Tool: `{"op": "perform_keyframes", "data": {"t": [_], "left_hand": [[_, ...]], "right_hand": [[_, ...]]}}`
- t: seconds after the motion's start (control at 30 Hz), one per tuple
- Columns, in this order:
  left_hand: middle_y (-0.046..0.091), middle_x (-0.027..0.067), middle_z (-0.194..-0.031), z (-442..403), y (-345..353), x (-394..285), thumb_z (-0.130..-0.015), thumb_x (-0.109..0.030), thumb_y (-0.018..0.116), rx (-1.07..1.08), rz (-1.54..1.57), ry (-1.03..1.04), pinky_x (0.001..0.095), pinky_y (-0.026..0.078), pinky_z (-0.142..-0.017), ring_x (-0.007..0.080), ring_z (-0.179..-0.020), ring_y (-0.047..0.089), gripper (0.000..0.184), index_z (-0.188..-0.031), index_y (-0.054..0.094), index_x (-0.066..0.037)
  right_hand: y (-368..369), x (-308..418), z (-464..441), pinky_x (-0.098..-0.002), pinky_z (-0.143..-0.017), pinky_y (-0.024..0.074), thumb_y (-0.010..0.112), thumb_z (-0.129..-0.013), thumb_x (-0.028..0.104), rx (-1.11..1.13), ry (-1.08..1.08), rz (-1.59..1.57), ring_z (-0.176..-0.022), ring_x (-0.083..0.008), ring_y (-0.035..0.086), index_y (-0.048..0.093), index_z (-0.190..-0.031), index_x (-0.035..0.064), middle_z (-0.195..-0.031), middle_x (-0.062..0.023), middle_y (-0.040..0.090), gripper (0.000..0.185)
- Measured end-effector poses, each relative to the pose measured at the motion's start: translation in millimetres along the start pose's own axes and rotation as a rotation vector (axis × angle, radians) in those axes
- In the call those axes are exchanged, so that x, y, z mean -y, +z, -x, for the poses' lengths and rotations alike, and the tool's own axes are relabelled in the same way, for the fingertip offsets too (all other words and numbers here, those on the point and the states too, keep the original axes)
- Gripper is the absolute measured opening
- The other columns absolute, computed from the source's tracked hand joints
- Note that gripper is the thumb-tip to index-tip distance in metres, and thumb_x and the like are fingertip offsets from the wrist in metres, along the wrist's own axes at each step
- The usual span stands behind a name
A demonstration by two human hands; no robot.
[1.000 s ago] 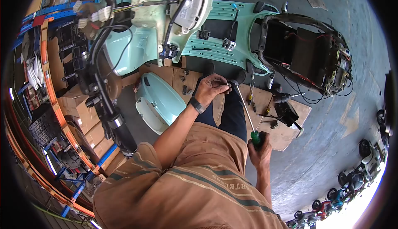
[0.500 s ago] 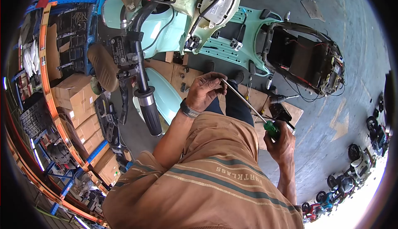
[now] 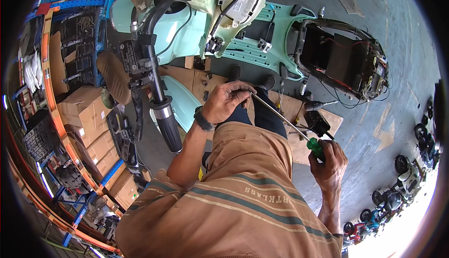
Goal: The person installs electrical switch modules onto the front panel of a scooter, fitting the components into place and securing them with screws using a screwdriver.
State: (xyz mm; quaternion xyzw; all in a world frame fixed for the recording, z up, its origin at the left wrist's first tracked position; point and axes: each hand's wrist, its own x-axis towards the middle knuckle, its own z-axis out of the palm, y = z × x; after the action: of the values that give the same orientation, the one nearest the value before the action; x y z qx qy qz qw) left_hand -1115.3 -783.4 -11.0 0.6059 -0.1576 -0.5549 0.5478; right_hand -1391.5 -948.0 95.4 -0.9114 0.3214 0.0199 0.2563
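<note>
My right hand (image 3: 329,162) is wrapped round the green handle of a long screwdriver (image 3: 280,116), whose shaft points up and left. Near the tip, my left hand (image 3: 227,101) has its fingers pinched together; whatever lies between them is too small to make out. A dark watch (image 3: 203,119) is on the left wrist. Beyond both hands stands a mint-green scooter body (image 3: 248,52). Its handlebar with a black grip (image 3: 167,129) reaches down to the left of my left hand.
Cardboard (image 3: 299,153) lies on the floor with a drill (image 3: 319,105) and tools on it. A mint-green panel (image 3: 180,100) rests behind the handlebar. Shelving (image 3: 61,113) with boxes (image 3: 84,111) stands left. Parked motorbikes (image 3: 390,199) are at the lower right.
Compared with a second ago, the handlebar appears larger and further right. My right hand has moved right with the screwdriver, whose shaft now slants more. My left hand stays pinched near the tip.
</note>
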Motion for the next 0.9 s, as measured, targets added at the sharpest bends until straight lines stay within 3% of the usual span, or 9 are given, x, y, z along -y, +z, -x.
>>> {"op": "perform_keyframes", "data": {"t": [0.07,0.2,0.37,0.5,0.57,0.7,0.9], "left_hand": [[0.064,0.005,-0.083,2,0,-10,-0.096,-0.009,0.06,0.019,-0.178,-0.051,0.024,0.048,-0.068,0.0109,-0.07,0.057,0.016,-0.102,0.067,0.004],[0.063,0.0045,-0.081,3,-4,-4,-0.097,-0.01,0.06,0.04,-0.253,-0.08,0.0231,0.047,-0.066,0.0101,-0.07,0.056,0.017,-0.102,0.067,0.004],[0.061,0.0045,-0.078,8,-16,24,-0.095,-0.012,0.063,0.033,0.202,-0.145,0.0227,0.044,-0.063,0.0094,-0.07,0.054,0.018,-0.104,0.066,0.003],[0.06,0.0045,-0.078,14,-20,41,-0.093,-0.015,0.066,-0.027,0.372,-0.2,0.023,0.042,-0.061,0.0095,-0.068,0.052,0.021,-0.102,0.066,0.004],[0.059,0.0042,-0.077,9,-24,55,-0.092,-0.015,0.066,-0.07,0.553,-0.153,0.0234,0.04,-0.059,0.0095,-0.066,0.05,0.021,-0.1,0.064,0.005],[0.056,0.0035,-0.07,-1,-27,67,-0.093,-0.014,0.065,-0.225,0.564,-0.129,0.0244,0.039,-0.055,0.0095,-0.06,0.048,0.02,-0.097,0.064,0.006],[0.058,0.0027,-0.074,-17,-45,81,-0.092,-0.013,0.065,-0.286,0.606,-0.216,0.0227,0.039,-0.053,0.0073,-0.061,0.049,0.02,-0.1,0.064,0.005]], "right_hand": [[-4,0,-1,-0.0388,-0.065,0.0501,0.074,-0.064,0.002,-0.004,-0.028,0.028,-0.076,-0.0283,0.063,0.063,-0.098,0.0068,-0.088,-0.008,0.065,0.036],[-3,0,-1,-0.0381,-0.064,0.0501,0.075,-0.064,0.002,-0.015,-0.063,0.039,-0.076,-0.0274,0.063,0.064,-0.099,0.0066,-0.089,-0.0079,0.066,0.037],[19,3,12,-0.0384,-0.065,0.0509,0.076,-0.063,0.003,0.005,-0.033,-0.036,-0.075,-0.0275,0.064,0.065,-0.099,0.0068,-0.088,-0.008,0.067,0.038],[36,17,18,-0.0385,-0.067,0.0529,0.075,-0.063,0.001,0.031,0.016,-0.084,-0.078,-0.0296,0.065,0.065,-0.1,0.005,-0.09,-0.0108,0.067,0.039],[50,25,19,-0.0381,-0.066,0.052,0.076,-0.065,0.006,0.019,0.058,-0.102,-0.078,-0.0274,0.064,0.065,-0.101,0.0067,-0.091,-0.0085,0.067,0.037],[76,35,20,-0.0395,-0.067,0.0517,0.074,-0.069,0.009,0.059,0.117,-0.089,-0.078,-0.028,0.064,0.065,-0.103,0.009,-0.09,-0.0084,0.065,0.035],[103,53,11,-0.0424,-0.067,0.0509,0.073,-0.075,0.013,0.053,0.192,-0.118,-0.079,-0.0302,0.063,0.059,-0.101,0.0091,-0.085,-0.0103,0.061,0.03]]}}
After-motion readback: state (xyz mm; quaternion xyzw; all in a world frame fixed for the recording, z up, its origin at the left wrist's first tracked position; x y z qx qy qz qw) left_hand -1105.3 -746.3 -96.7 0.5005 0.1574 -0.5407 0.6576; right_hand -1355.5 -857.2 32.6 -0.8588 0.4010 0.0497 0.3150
